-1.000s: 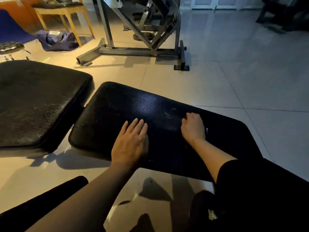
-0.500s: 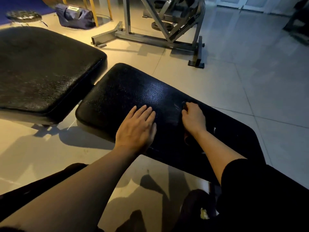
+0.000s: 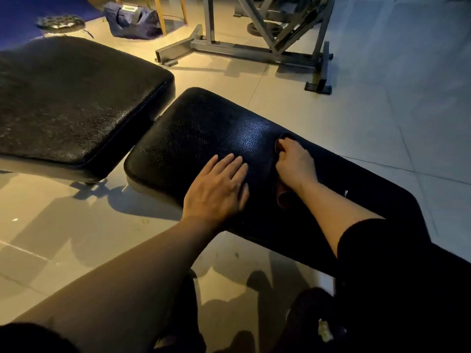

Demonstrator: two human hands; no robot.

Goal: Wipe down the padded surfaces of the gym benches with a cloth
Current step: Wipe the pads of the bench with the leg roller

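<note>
A long black padded bench [image 3: 204, 128] runs from the middle of the view down to the right. My left hand [image 3: 219, 187] lies flat on its near edge, fingers straight and together. My right hand [image 3: 293, 161] sits further right on the pad with fingers curled around a dark cloth [image 3: 283, 197]. The cloth is nearly the same colour as the pad, and only its edges show by my fingertips and under my wrist. A second, wider black pad [image 3: 71, 103] stands to the left, apart from the first.
A grey steel machine frame [image 3: 254, 49] stands on the tiled floor beyond the bench. A dark blue bag [image 3: 132, 19] and wooden legs [image 3: 158, 11] are at the far left, beside a blue mat [image 3: 15, 19]. Pale tiles lie to the right.
The view has tipped down and closer. My right hand has curled tighter and slid slightly forward on the pad with the cloth. My left hand stays flat in the same place.
</note>
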